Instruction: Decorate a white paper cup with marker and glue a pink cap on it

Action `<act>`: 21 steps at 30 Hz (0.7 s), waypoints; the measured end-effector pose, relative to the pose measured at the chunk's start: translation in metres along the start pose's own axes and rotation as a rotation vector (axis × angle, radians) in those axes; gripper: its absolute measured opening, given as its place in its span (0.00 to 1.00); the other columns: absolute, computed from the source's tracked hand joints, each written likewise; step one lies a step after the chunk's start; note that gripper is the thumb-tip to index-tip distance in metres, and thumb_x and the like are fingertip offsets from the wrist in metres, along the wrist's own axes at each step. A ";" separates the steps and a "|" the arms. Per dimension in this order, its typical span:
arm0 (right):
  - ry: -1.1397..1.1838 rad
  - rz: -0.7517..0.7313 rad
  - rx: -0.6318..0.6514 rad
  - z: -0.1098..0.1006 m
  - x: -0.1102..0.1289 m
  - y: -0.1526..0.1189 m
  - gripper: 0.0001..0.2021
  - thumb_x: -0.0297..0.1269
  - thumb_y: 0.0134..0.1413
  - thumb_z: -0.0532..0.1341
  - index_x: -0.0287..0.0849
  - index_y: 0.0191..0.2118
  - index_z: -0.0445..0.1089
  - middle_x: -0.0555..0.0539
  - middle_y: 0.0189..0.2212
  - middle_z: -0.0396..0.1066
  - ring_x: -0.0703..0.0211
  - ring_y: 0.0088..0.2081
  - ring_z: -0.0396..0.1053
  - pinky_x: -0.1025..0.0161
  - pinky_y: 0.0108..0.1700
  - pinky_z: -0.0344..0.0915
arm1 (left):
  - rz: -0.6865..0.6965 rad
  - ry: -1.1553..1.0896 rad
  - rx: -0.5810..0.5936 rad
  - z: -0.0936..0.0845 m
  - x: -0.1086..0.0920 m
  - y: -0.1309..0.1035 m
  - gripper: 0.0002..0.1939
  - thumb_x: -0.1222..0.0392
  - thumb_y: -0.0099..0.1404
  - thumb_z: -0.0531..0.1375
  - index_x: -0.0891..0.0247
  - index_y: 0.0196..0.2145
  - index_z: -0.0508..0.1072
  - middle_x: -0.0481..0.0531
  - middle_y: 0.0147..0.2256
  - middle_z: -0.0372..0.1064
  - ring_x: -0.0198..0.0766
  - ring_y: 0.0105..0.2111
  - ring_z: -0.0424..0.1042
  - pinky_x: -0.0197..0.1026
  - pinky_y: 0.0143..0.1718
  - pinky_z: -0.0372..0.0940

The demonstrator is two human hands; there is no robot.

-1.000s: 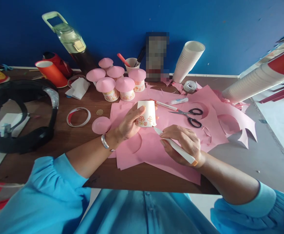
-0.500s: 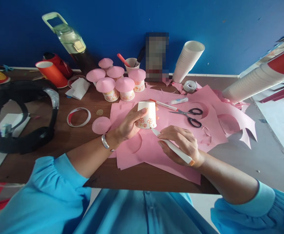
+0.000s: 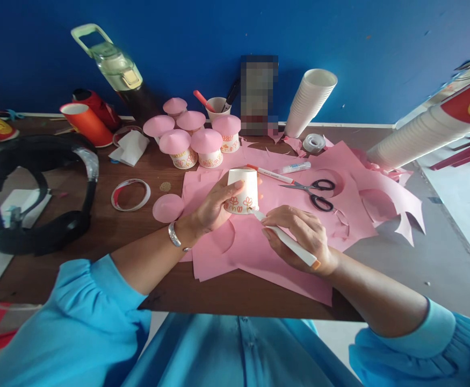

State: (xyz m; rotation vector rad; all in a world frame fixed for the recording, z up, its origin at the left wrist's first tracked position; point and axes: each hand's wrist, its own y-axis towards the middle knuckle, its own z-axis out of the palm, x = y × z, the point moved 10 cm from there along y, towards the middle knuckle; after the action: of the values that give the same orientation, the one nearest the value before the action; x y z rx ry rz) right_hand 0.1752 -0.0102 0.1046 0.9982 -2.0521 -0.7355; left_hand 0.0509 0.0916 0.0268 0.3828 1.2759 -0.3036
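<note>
My left hand [image 3: 215, 205] is closed round a white paper cup [image 3: 243, 188], thumb on its near side. The cup is upside down, with orange flowers drawn along its rim at the bottom. In my right hand [image 3: 299, 234] is a white marker [image 3: 293, 246] with an orange end, its tip at the cup's lower right edge. Pink paper sheets [image 3: 254, 252] lie under both hands. A second marker [image 3: 273, 174] with an orange cap, a glue tube [image 3: 296, 167] and black-handled scissors [image 3: 313, 192] rest on the paper just beyond.
Several decorated cups with pink cone tops [image 3: 206, 141] stand behind my left hand. A tape roll [image 3: 130, 194], a pink paper cone [image 3: 168, 208] and a black headset-like frame [image 3: 37, 193] lie left. Stacked white cups [image 3: 311, 102] and a tall bottle [image 3: 117, 70] stand at the back.
The marker tip has shifted slightly up against the cup's lower right edge, my right hand moving with it. My left hand and the cup stay nearly in place.
</note>
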 end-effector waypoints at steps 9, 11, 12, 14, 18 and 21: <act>-0.012 -0.019 -0.015 -0.003 0.005 0.002 0.10 0.22 0.63 0.64 0.43 0.46 0.70 0.49 0.32 0.77 0.59 0.32 0.78 0.62 0.36 0.79 | -0.054 -0.079 0.033 0.000 0.011 0.000 0.21 0.41 0.71 0.64 0.59 0.51 0.80 0.61 0.49 0.81 0.54 0.55 0.79 0.54 0.54 0.77; -0.003 -0.031 -0.018 -0.004 0.007 0.002 0.11 0.22 0.63 0.64 0.42 0.47 0.70 0.49 0.32 0.77 0.59 0.32 0.78 0.62 0.36 0.78 | -0.070 -0.095 0.012 -0.001 0.012 -0.001 0.23 0.39 0.70 0.65 0.59 0.50 0.81 0.61 0.49 0.81 0.55 0.55 0.79 0.55 0.54 0.77; 0.004 -0.036 -0.015 -0.004 0.007 0.002 0.11 0.22 0.62 0.64 0.42 0.47 0.70 0.49 0.32 0.77 0.59 0.32 0.79 0.62 0.35 0.78 | -0.080 -0.102 0.005 -0.001 0.012 -0.001 0.24 0.38 0.69 0.65 0.60 0.50 0.81 0.60 0.49 0.81 0.56 0.55 0.79 0.55 0.54 0.77; 0.019 -0.045 -0.007 -0.003 0.008 0.002 0.12 0.22 0.62 0.64 0.42 0.48 0.71 0.48 0.32 0.78 0.58 0.32 0.79 0.62 0.35 0.78 | -0.086 -0.093 -0.002 0.000 0.010 -0.001 0.26 0.36 0.67 0.66 0.61 0.48 0.81 0.61 0.49 0.81 0.56 0.56 0.78 0.54 0.54 0.77; 0.040 -0.049 0.006 0.000 0.009 0.001 0.12 0.23 0.63 0.64 0.43 0.49 0.71 0.48 0.32 0.78 0.58 0.33 0.79 0.61 0.35 0.79 | -0.057 -0.022 0.001 0.004 0.000 -0.001 0.25 0.38 0.68 0.66 0.64 0.48 0.81 0.60 0.49 0.81 0.54 0.56 0.78 0.49 0.53 0.76; 0.039 -0.045 0.004 0.000 0.008 0.001 0.12 0.23 0.64 0.63 0.44 0.50 0.71 0.49 0.32 0.78 0.58 0.32 0.79 0.61 0.34 0.79 | -0.052 -0.005 0.010 0.006 -0.003 -0.002 0.25 0.39 0.69 0.66 0.64 0.49 0.80 0.60 0.49 0.82 0.53 0.56 0.79 0.48 0.51 0.77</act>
State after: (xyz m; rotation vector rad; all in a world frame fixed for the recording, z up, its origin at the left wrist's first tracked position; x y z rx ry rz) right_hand 0.1714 -0.0162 0.1080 1.0557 -2.0037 -0.7299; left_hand 0.0547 0.0875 0.0313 0.3575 1.2808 -0.3549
